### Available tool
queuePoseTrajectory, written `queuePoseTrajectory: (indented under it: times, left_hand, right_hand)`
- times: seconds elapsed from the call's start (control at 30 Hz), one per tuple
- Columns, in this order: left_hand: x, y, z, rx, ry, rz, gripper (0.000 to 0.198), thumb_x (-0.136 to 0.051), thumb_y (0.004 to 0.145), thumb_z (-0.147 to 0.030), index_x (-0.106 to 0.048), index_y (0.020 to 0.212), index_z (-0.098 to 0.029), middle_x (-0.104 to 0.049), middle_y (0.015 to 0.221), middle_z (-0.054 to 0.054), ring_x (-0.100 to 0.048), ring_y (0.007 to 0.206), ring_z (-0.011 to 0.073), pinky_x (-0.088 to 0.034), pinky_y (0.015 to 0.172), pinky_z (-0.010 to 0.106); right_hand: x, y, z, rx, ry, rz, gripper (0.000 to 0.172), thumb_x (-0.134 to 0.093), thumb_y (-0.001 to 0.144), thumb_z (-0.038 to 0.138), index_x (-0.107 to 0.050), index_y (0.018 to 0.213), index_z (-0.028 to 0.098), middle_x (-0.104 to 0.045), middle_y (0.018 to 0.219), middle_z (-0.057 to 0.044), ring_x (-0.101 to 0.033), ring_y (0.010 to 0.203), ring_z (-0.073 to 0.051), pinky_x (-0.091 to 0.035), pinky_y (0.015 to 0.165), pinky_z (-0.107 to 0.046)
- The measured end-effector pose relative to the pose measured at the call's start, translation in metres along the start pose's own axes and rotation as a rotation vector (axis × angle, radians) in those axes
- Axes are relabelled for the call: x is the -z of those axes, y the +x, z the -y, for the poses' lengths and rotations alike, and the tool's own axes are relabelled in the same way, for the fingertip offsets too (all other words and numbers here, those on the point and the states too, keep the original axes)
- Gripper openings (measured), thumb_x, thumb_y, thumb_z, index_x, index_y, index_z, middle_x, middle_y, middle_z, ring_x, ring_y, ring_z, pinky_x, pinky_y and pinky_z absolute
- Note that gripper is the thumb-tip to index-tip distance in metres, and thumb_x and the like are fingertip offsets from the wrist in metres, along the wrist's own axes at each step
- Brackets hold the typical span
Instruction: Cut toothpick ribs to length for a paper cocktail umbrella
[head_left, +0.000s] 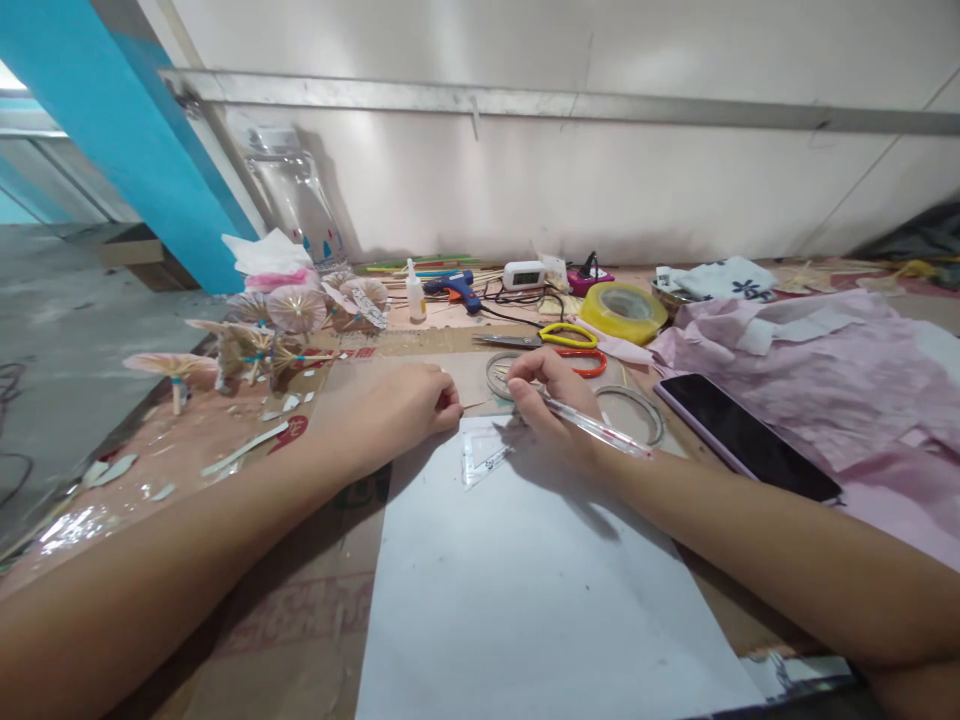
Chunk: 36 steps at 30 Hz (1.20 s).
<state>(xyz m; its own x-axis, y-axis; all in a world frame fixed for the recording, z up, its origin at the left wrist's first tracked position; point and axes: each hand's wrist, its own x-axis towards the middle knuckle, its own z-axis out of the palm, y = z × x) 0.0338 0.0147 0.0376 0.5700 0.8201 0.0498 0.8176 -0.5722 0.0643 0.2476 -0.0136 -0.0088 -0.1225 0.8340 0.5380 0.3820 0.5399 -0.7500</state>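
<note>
My right hand [551, 400] is closed around a clear ballpoint pen [596, 428], its back end slanting toward my forearm. Pinched between the fingertips of my left hand [420, 405] is a thin wooden stick [475, 405], whose end pokes out to the right. Between both hands a small clear set square [474, 462] lies on the top of a white sheet of paper [540, 600]. Beyond my right hand are scissors [570, 336] with a yellow and a red handle. One narrow ring [492, 376] is partly hidden by that hand; another narrow ring [654, 410] lies beside it.
Small paper parasols [296, 310] and scraps fill the left side. At the back are a glue bottle [415, 295], a blue glue gun [459, 288] and a yellow tape roll [624, 312]. A phone [750, 435] and pink cloth [825, 370] lie to the right.
</note>
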Motion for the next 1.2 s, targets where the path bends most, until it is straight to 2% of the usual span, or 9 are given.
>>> queuePoseTrajectory:
  times: [0.17, 0.23, 0.37, 0.47, 0.57, 0.7, 0.8, 1.07, 1.2]
  left_hand:
    - [0.005, -0.006, -0.017, 0.014, 0.164, -0.147, 0.027, -0.055, 0.091, -0.026, -0.075, 0.075, -0.019, -0.076, 0.078, 0.008, -0.067, 0.072, 0.0203, -0.039, 0.063, 0.028]
    - [0.004, -0.008, -0.019, -0.008, 0.166, -0.191, 0.024, -0.057, 0.090, -0.027, -0.075, 0.076, -0.020, -0.075, 0.076, 0.007, -0.067, 0.072, 0.0200, -0.039, 0.064, 0.027]
    - [0.003, -0.010, -0.020, -0.017, 0.135, -0.231, 0.022, -0.059, 0.090, -0.028, -0.075, 0.077, -0.022, -0.072, 0.068, 0.004, -0.065, 0.065, 0.0183, -0.038, 0.061, 0.027]
    - [0.003, -0.011, -0.021, -0.045, 0.137, -0.270, 0.024, -0.059, 0.090, -0.027, -0.072, 0.072, -0.021, -0.071, 0.064, 0.003, -0.062, 0.061, 0.0171, -0.036, 0.060, 0.026]
    - [-0.001, -0.011, -0.018, -0.140, 0.118, -0.310, 0.021, -0.060, 0.088, -0.023, -0.069, 0.069, -0.020, -0.068, 0.062, 0.003, -0.060, 0.059, 0.0163, -0.036, 0.059, 0.027]
    - [-0.019, -0.007, -0.009, -0.262, 0.062, -0.367, 0.014, -0.062, 0.084, -0.016, -0.068, 0.072, -0.019, -0.066, 0.062, 0.002, -0.060, 0.060, 0.0171, -0.036, 0.060, 0.028]
    - [-0.031, -0.002, -0.002, -0.292, 0.008, -0.364, 0.015, -0.061, 0.089, -0.018, -0.068, 0.075, -0.018, -0.066, 0.064, 0.002, -0.061, 0.063, 0.0178, -0.039, 0.062, 0.029]
    - [-0.015, -0.005, -0.007, -0.275, -0.002, -0.310, 0.020, -0.062, 0.096, -0.024, -0.069, 0.077, -0.018, -0.068, 0.070, 0.002, -0.064, 0.072, 0.0177, -0.045, 0.070, 0.029]
    - [-0.028, -0.020, 0.002, -0.336, -0.092, -0.350, 0.013, -0.062, 0.096, -0.023, -0.071, 0.103, -0.017, -0.073, 0.088, 0.006, -0.067, 0.083, 0.0206, -0.051, 0.076, 0.032]
  right_hand:
    - [0.002, -0.001, 0.001, -0.042, 0.045, 0.029, 0.020, -0.062, 0.098, 0.044, -0.063, 0.100, 0.024, -0.064, 0.088, 0.000, -0.059, 0.071, -0.014, -0.050, 0.058, -0.024]
    - [0.003, 0.002, 0.001, -0.044, 0.046, 0.053, 0.024, -0.062, 0.098, 0.047, -0.065, 0.106, 0.025, -0.067, 0.093, -0.001, -0.062, 0.076, -0.016, -0.053, 0.064, -0.027]
    - [0.002, 0.010, -0.004, 0.164, -0.085, 0.132, 0.015, -0.059, 0.101, 0.033, -0.070, 0.101, 0.023, -0.070, 0.096, -0.005, -0.066, 0.089, -0.019, -0.054, 0.082, -0.032]
    - [-0.001, 0.014, -0.013, 0.357, -0.131, 0.178, 0.012, -0.058, 0.097, 0.018, -0.069, 0.097, 0.022, -0.067, 0.093, -0.005, -0.065, 0.089, -0.019, -0.053, 0.082, -0.032]
    - [-0.006, 0.013, -0.022, 0.435, -0.099, 0.240, 0.016, -0.056, 0.095, 0.011, -0.068, 0.097, 0.022, -0.067, 0.092, -0.005, -0.063, 0.085, -0.018, -0.052, 0.078, -0.030]
    - [-0.008, 0.010, -0.029, 0.423, -0.048, 0.312, 0.019, -0.055, 0.096, 0.009, -0.067, 0.099, 0.023, -0.066, 0.091, -0.003, -0.061, 0.083, -0.016, -0.050, 0.076, -0.029]
    - [-0.008, 0.009, -0.032, 0.389, -0.033, 0.334, 0.020, -0.058, 0.092, 0.007, -0.067, 0.102, 0.023, -0.065, 0.093, -0.003, -0.061, 0.086, -0.017, -0.049, 0.079, -0.029]
    - [-0.006, 0.008, -0.030, 0.328, -0.140, 0.287, 0.016, -0.068, 0.086, 0.014, -0.060, 0.098, 0.021, -0.061, 0.086, 0.001, -0.056, 0.080, -0.017, -0.044, 0.076, -0.031]
    - [-0.003, 0.007, -0.023, 0.371, -0.173, 0.325, 0.020, -0.063, 0.087, 0.009, -0.058, 0.101, 0.022, -0.060, 0.089, 0.000, -0.056, 0.084, -0.019, -0.045, 0.079, -0.032]
